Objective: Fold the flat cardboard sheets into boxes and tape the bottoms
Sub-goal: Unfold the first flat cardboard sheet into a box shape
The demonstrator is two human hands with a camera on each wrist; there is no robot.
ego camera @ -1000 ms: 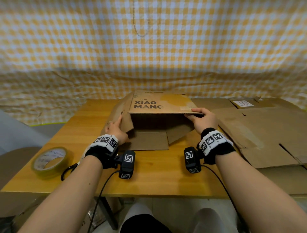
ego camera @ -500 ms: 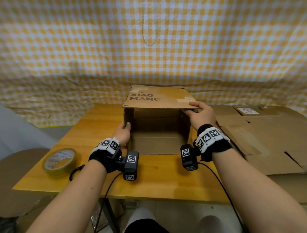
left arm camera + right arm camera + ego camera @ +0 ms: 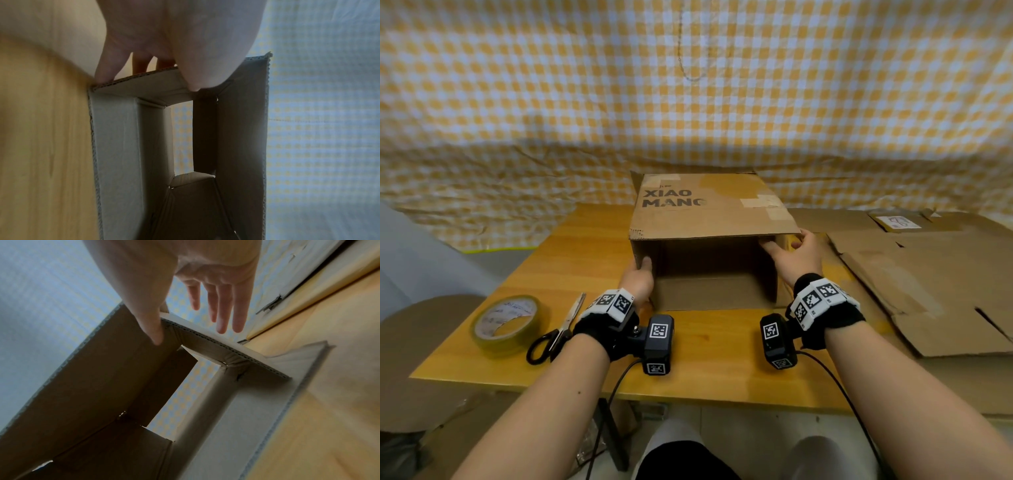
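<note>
A brown cardboard box (image 3: 709,205) printed "XIAO MANG" lies on its side on the wooden table (image 3: 709,346). It is squared into a tube with its open end towards me. My left hand (image 3: 640,274) pinches the front edge of the box's left wall, thumb inside and fingers outside, which the left wrist view confirms for that hand (image 3: 148,76). My right hand (image 3: 787,246) holds the top right corner with the thumb under the top panel. In the right wrist view the other fingers (image 3: 222,318) stretch straight past the right flap. The far flaps stand partly open.
A roll of clear tape (image 3: 505,323) and black-handled scissors (image 3: 558,334) lie at the table's front left. Flat cardboard sheets (image 3: 928,284) cover the right side. A yellow checked cloth (image 3: 688,102) hangs behind the table.
The box has gone from a slanted, half-collapsed shape to a squared tube. My left hand moved from the sloping left panel to the upright left wall's front edge. The right hand stayed at the top right corner.
</note>
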